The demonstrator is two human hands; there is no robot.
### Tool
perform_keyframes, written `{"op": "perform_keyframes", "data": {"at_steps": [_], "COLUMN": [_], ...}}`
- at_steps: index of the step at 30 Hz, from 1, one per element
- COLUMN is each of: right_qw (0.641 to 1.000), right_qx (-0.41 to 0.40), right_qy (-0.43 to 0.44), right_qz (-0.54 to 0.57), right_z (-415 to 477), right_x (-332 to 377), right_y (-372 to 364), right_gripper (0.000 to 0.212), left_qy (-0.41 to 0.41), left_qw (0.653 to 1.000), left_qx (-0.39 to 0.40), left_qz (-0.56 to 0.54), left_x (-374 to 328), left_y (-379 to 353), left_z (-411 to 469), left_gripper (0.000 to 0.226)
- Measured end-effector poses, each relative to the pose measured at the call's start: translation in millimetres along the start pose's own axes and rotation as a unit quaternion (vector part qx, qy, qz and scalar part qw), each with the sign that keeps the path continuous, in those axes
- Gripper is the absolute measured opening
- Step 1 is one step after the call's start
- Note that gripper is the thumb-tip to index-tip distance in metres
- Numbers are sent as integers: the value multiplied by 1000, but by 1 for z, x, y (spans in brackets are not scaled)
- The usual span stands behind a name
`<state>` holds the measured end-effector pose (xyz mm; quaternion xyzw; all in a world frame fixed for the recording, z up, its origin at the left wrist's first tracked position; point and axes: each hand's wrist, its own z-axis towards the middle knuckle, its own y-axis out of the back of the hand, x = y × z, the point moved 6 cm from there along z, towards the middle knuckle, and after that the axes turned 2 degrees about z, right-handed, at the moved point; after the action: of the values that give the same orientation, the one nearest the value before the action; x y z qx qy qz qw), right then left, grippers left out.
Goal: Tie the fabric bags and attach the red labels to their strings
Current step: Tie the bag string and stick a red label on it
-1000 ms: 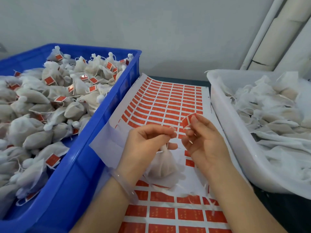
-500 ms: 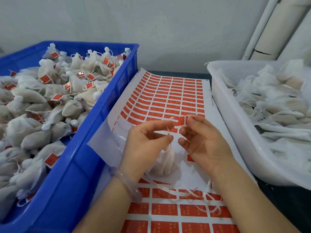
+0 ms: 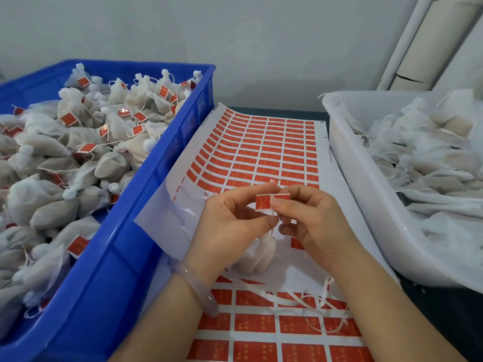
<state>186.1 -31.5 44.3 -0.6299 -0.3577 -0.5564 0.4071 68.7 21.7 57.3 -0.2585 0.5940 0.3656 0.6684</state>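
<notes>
A small red label (image 3: 264, 201) is spread flat between the fingertips of my left hand (image 3: 230, 226) and my right hand (image 3: 313, 223), held above the sticker sheet (image 3: 261, 152). A thin white string (image 3: 272, 226) runs down behind the label to a tied white fabric bag (image 3: 261, 254), which hangs below my fingers and rests on the sheet. My left thumb and forefinger pinch the label's left edge and the string; my right fingers pinch its right half.
A blue crate (image 3: 146, 231) on the left holds several tied, labelled bags. A white tub (image 3: 366, 205) on the right holds several bags without labels. Loose white backing strips (image 3: 300, 299) lie on the sheet near my wrists. A grey wall stands behind.
My right hand brought the peeled label from above the sheet to the string in my left hand. Both hands now hold the label open across the string; the bag hangs lower.
</notes>
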Motion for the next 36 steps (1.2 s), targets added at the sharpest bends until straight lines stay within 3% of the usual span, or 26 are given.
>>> {"op": "perform_keyframes", "data": {"at_steps": [17,22,29,36], "right_qw": [998,996,996,992], "right_qx": [-39,-67,-54,-25], "right_qy": [6,-7,36,115], "right_qz": [-47,-65,-53,-43], "right_z": [4,6,3,-3], "right_x": [-5,-8,-2,12], "right_y": [6,8,7,2], "right_gripper": [5,25,23,20], "left_qy": [-1,-13,-30,-16], "left_qw": [999,998,997,997], "left_qx": [1,-3,-10,-79], "left_qz": [49,67,65,6], "left_x": [3,3,-2,-4], "left_y": [-1,-1,-1,9], "left_z": [-1,-2,-2,0], "left_gripper": [46,45,47,15]}}
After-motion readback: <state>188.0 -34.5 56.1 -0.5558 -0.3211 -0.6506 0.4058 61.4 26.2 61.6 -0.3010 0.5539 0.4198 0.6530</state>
